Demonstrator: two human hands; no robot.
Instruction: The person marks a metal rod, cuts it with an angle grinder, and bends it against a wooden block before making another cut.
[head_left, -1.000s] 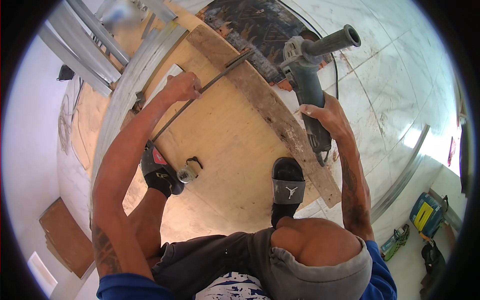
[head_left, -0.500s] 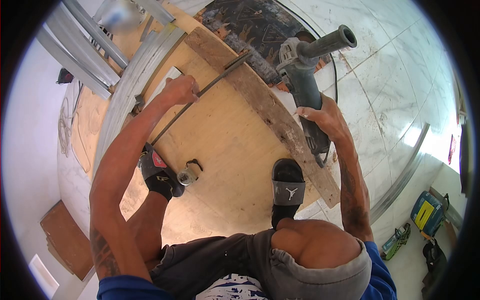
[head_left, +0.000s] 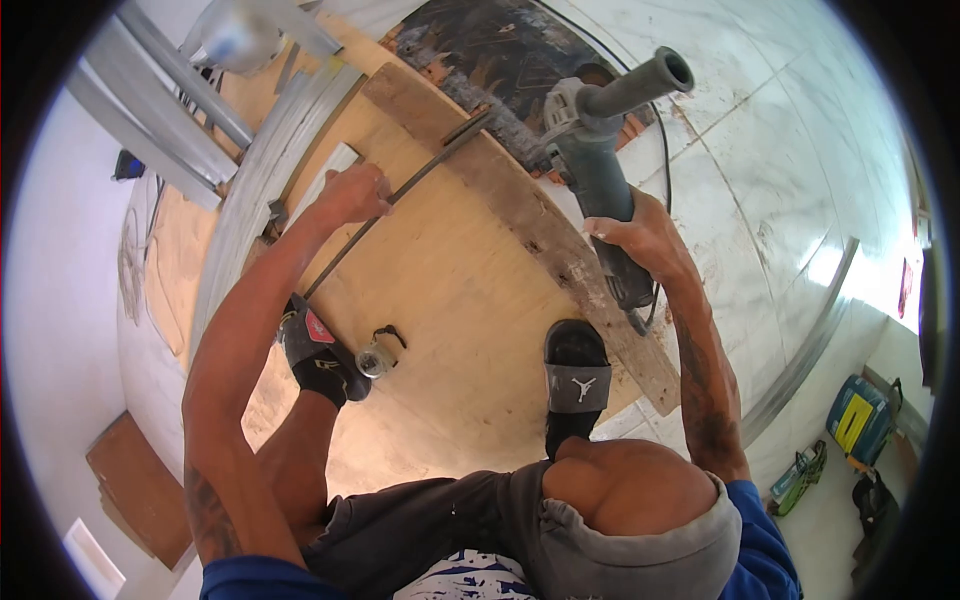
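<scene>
My right hand is wrapped round the body of a dark angle grinder. Its side handle points up and to the right, and its disc shows only in part behind the head. With closed fingers my left hand grips a thin dark metal rod. The rod slants from beside my left foot up to a worn wooden plank, and its far end lies over that plank near the grinder's head. Both the plank and the rod are above a plywood sheet.
Grey metal channels lie at the upper left. A small round clear object sits by my left slipper. A dark, dusty board and the grinder's cord lie on the tiles. A teal case stands far right.
The grinder and my right hand have shifted slightly left. My left hand has dropped a little with the rod, still gripping it.
</scene>
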